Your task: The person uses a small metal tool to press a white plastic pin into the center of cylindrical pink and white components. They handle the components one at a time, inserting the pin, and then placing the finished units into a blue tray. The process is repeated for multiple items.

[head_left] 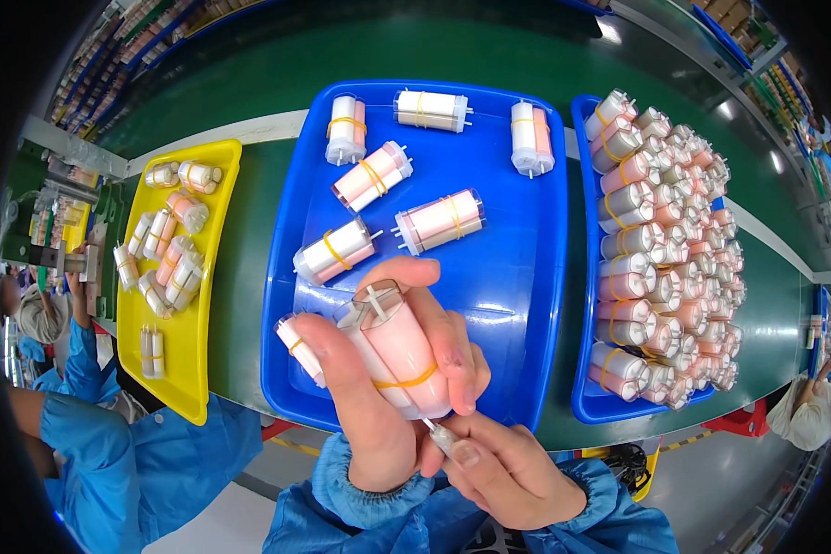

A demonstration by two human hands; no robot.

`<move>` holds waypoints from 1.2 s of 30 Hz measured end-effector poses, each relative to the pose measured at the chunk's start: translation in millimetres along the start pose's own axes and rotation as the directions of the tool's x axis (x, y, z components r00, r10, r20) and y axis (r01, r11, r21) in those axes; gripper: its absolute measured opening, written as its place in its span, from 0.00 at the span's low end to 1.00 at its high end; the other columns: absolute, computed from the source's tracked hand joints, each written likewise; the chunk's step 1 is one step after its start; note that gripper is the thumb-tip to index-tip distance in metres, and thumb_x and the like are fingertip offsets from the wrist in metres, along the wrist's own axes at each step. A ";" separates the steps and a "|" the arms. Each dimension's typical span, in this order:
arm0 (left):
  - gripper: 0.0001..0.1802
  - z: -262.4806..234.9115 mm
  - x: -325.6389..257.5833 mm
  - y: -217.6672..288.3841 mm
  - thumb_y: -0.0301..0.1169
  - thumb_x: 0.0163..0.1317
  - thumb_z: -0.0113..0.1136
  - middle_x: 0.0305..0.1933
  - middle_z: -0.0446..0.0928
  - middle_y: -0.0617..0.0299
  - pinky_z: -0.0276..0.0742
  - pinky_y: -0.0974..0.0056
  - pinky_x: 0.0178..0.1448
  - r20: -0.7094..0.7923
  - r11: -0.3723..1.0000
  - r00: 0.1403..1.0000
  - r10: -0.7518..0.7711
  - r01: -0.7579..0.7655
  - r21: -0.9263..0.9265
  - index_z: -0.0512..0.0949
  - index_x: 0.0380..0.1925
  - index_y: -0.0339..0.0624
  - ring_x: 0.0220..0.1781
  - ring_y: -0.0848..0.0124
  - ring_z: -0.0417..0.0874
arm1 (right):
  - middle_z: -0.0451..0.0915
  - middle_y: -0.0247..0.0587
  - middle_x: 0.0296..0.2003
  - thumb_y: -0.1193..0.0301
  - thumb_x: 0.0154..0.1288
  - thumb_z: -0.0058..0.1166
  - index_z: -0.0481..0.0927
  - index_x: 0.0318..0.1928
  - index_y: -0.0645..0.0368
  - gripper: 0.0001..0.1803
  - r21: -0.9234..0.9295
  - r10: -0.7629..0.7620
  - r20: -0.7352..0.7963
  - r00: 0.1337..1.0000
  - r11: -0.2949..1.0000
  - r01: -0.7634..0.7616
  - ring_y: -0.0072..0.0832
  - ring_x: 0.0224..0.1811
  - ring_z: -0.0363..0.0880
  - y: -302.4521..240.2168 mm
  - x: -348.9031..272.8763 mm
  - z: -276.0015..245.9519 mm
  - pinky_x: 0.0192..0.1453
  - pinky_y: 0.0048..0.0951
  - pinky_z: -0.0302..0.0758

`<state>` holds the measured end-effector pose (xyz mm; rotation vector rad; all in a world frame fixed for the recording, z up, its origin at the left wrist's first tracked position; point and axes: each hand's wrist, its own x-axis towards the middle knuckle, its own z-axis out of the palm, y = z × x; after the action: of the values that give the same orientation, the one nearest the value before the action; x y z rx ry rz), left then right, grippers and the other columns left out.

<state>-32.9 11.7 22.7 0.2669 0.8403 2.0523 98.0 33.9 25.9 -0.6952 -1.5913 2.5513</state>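
Green worktop, front edge: over a blue tray, left hand grips a banded tube; right hand pinches a pale piece beneath. Loose tubes seemingly remain; the pile by the right edge looks done.

You hold a pink-and-clear cylinder, tilted, with a yellow rubber band around it; a small translucent cap meets the thin white stem at its lower end.

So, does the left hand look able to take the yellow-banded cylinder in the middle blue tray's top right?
Probably not: the left hand grips another yellow-banded cylinder, although nothing covers the top-right cylinder.
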 end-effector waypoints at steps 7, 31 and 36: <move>0.35 -4.6 2.7 -2.8 0.65 0.68 0.29 0.22 0.65 0.64 0.55 0.72 0.15 0.126 0.995 0.987 0.102 -0.101 -0.015 0.65 0.44 0.42 0.13 0.76 0.60 | 0.74 0.42 0.33 0.71 0.75 0.38 0.68 0.50 0.61 0.10 -0.036 0.007 0.022 1.000 0.999 -0.006 0.31 0.30 0.73 -6.1 0.2 1.1 0.36 0.30 0.71; 0.37 -3.8 -9.7 8.5 0.66 0.67 0.22 0.20 0.66 0.65 0.61 0.67 0.22 0.141 0.949 0.961 -0.237 0.260 -0.178 0.66 0.44 0.44 0.13 0.74 0.64 | 0.69 0.30 0.14 0.62 0.44 0.76 0.70 0.26 0.54 0.23 -0.515 -0.445 -0.140 0.885 0.796 0.318 0.21 0.12 0.65 0.4 -18.0 -10.5 0.16 0.25 0.60; 0.36 -0.9 -20.1 5.3 0.65 0.68 0.21 0.20 0.68 0.61 0.63 0.67 0.23 0.304 0.947 0.922 -0.240 0.291 -0.137 0.66 0.43 0.43 0.14 0.71 0.65 | 0.69 0.30 0.16 0.63 0.39 0.79 0.70 0.23 0.55 0.25 -0.586 -0.720 -0.386 0.577 0.674 0.450 0.21 0.14 0.66 12.1 9.9 -7.0 0.16 0.24 0.58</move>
<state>-24.9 -6.7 27.9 0.3193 0.4814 1.7665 94.2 37.0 9.5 -0.7055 -1.7373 1.3052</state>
